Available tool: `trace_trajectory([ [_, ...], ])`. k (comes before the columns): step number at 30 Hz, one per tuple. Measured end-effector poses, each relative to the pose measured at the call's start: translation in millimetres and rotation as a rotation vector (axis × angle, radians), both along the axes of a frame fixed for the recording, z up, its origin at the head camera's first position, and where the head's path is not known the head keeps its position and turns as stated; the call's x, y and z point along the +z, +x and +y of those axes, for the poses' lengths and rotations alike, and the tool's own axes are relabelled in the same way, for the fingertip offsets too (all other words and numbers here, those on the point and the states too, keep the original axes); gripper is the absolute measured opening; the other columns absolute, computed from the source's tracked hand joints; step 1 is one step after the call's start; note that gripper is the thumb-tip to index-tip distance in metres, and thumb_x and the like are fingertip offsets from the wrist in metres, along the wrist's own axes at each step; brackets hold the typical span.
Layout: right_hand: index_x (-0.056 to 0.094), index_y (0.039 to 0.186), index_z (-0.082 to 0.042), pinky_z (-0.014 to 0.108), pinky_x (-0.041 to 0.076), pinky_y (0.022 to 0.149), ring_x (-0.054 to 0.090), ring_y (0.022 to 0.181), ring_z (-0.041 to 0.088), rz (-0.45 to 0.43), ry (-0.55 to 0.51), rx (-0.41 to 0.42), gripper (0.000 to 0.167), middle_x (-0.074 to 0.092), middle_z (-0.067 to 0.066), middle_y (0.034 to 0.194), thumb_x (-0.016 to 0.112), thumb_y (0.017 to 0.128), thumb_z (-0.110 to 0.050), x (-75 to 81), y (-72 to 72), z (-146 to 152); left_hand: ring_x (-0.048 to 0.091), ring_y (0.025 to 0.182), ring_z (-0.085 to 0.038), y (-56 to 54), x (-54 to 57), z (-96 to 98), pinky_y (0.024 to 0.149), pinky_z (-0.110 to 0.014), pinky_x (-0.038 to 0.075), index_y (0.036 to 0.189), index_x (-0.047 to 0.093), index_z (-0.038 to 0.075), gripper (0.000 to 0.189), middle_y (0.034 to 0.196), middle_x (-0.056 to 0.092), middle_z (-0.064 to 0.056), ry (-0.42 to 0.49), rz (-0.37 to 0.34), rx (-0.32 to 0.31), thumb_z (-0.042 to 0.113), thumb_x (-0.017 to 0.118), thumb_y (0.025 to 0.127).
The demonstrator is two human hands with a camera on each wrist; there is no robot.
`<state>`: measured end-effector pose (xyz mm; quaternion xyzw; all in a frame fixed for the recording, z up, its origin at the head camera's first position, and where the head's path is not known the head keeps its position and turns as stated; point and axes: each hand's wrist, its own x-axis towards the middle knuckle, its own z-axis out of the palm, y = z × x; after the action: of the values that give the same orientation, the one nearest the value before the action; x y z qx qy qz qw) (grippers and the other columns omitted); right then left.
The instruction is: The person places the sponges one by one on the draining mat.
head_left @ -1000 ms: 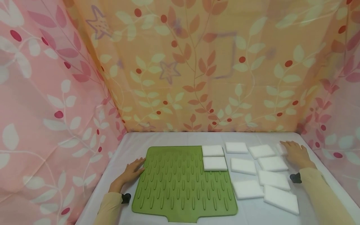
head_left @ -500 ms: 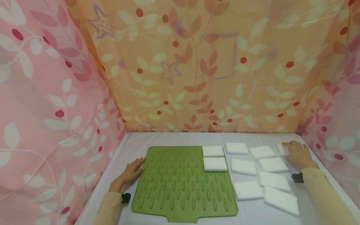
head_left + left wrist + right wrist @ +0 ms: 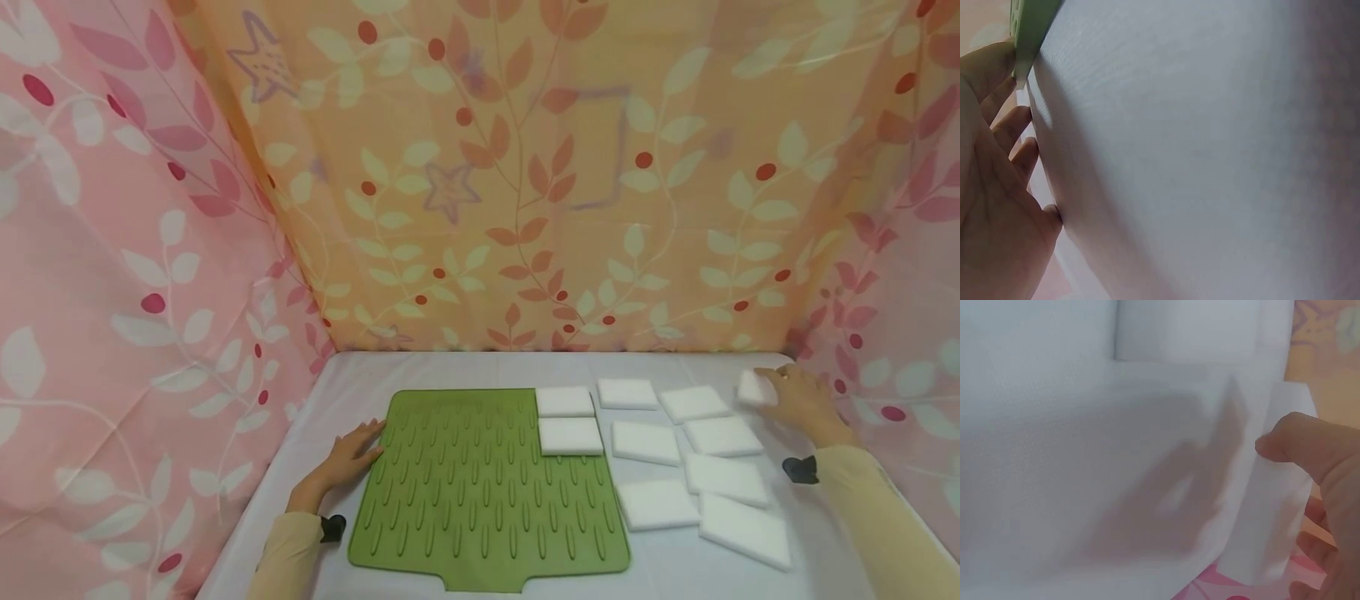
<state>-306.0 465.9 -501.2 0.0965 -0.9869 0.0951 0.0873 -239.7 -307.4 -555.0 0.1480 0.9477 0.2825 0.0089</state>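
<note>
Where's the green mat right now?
In the head view, the green mat lies on the table, left of the loose white pads, with the left hand at its left edge and two white pads on its far right corner.

The green mat (image 3: 487, 492) looks rubbery, the blocks (image 3: 647, 442) matt foam.
</note>
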Motion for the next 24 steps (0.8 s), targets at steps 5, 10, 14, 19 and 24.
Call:
trace_trajectory([
  [5,0.043,0.125,0.008,0.070,0.032,0.082,0.041,0.092,0.052,-0.051,-0.081,-0.009,0.072,0.039,0.034,0.106,0.074,0.073,-0.029,5.7,5.3,-2.9,0.022,0.135,-0.046,0.4,0.2,0.1,0.099,-0.073,0.003,0.142,0.036,0.005,0.054,0.146,0.030,-0.023,-0.002,-0.003,0.002,0.024,0.051,0.095],
  [10,0.044,0.125,0.010,0.068,0.035,0.082,0.043,0.093,0.052,-0.012,-0.086,0.021,0.072,0.041,0.034,0.107,0.075,0.074,-0.031,10.7,8.9,-6.4,0.021,0.135,-0.046,0.1,-0.8,-0.2,0.099,-0.073,0.002,0.143,0.035,0.004,0.054,0.147,0.029,-0.022,-0.002,-0.008,0.003,0.024,0.051,0.095],
  [14,0.044,0.126,0.009,0.068,0.034,0.086,0.043,0.099,0.051,0.001,-0.075,0.025,0.074,0.042,0.033,0.112,0.075,0.075,-0.036,15.6,11.3,-9.9,0.021,0.136,-0.045,0.2,-1.6,0.1,0.099,-0.073,0.003,0.143,0.036,0.005,0.053,0.147,0.030,-0.022,-0.001,-0.010,0.000,0.025,0.051,0.095],
  [19,0.046,0.127,0.007,0.067,0.034,0.087,0.043,0.101,0.050,0.019,-0.072,0.035,0.073,0.042,0.031,0.116,0.075,0.075,-0.036,22.4,14.0,-15.6,0.021,0.134,-0.047,1.5,-3.1,-0.1,0.097,-0.074,0.004,0.142,0.037,0.004,0.053,0.146,0.031,-0.024,0.007,0.019,-0.005,0.027,0.050,0.096],
  [24,0.053,0.119,0.005,0.065,0.038,0.080,0.047,0.096,0.047,0.169,-0.034,0.117,0.063,0.047,0.031,0.110,0.079,0.070,-0.025,28.4,14.2,-24.4,0.022,0.134,-0.046,-0.7,-12.1,-5.6,0.094,-0.076,-0.001,0.143,0.038,0.013,0.052,0.145,0.033,-0.022,0.098,0.125,-0.064,0.034,0.048,0.095],
])
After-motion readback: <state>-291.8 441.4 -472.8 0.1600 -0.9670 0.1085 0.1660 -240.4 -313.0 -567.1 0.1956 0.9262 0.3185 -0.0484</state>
